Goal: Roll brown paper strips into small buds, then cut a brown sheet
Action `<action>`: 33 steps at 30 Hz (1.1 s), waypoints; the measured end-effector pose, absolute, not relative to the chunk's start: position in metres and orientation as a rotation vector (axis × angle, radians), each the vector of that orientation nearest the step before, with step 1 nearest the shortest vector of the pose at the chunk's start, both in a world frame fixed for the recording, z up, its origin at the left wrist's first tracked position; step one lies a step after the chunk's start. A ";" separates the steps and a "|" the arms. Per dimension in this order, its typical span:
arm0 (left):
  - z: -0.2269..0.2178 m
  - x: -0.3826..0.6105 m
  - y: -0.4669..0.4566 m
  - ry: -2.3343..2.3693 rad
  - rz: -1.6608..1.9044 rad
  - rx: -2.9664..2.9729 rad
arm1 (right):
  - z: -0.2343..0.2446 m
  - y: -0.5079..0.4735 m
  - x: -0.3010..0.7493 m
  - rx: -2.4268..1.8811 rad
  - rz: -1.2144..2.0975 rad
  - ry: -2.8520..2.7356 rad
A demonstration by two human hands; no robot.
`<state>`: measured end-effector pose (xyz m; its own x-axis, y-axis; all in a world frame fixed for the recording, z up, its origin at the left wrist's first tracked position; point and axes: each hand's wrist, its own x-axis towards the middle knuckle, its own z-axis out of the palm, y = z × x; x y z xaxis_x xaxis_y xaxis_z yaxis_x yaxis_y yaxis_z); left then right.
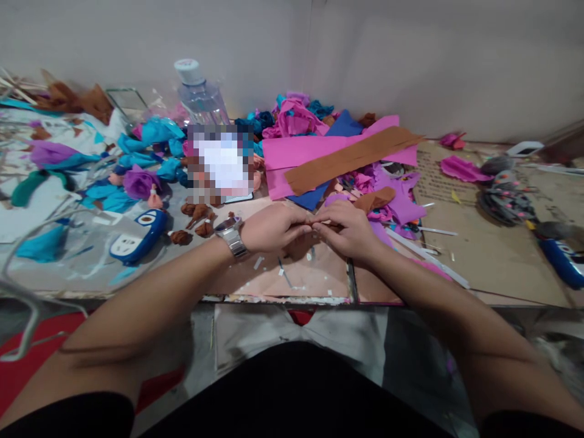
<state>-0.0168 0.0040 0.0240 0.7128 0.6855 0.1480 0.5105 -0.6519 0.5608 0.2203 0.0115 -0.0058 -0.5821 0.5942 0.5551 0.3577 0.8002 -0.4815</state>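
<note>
My left hand (272,228), with a metal wristwatch (233,236) on the wrist, meets my right hand (349,230) fingertip to fingertip over the front of the table. Both hands are closed in a pinch on a small twisted piece of brown crepe paper (312,223), mostly hidden by the fingers. Just beyond them a long brown crepe paper strip (351,159) lies across pink crepe paper sheets (314,149). Several crumpled brown paper flowers (196,211) sit left of my left hand. Purple paper scraps (404,201) lie beyond my right hand.
A clear bottle (203,100) stands at the back beside a blurred-out phone (223,164). Blue tape dispensers (139,237) lie left and right. Blue and purple paper flowers (141,181) crowd the left; cardboard (456,243) covers the right. White sticks (429,258) lie near my right forearm.
</note>
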 end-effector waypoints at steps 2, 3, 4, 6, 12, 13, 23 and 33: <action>0.024 -0.017 0.004 0.878 0.493 2.371 | -0.006 0.012 0.220 -0.711 0.399 -2.244; 0.025 -0.017 0.004 0.868 0.490 2.331 | -0.006 0.012 0.220 -0.719 0.396 -2.244; 0.026 -0.018 0.003 0.862 0.483 2.277 | -0.006 0.011 0.220 -0.722 0.393 -2.243; 0.029 -0.018 0.002 0.856 0.460 2.147 | -0.006 0.011 0.220 -0.714 0.387 -2.236; 0.028 -0.015 -0.001 0.799 0.439 1.734 | -0.010 0.012 0.220 -0.648 0.331 -2.225; 0.026 -0.015 -0.001 0.778 0.427 1.633 | -0.011 0.013 0.221 -0.632 0.323 -2.233; 0.025 -0.016 0.003 0.657 0.385 1.150 | 0.002 0.014 0.225 -0.432 0.030 -2.323; 0.025 -0.016 0.003 0.717 0.378 1.178 | 0.006 0.009 0.221 -0.446 0.021 -2.299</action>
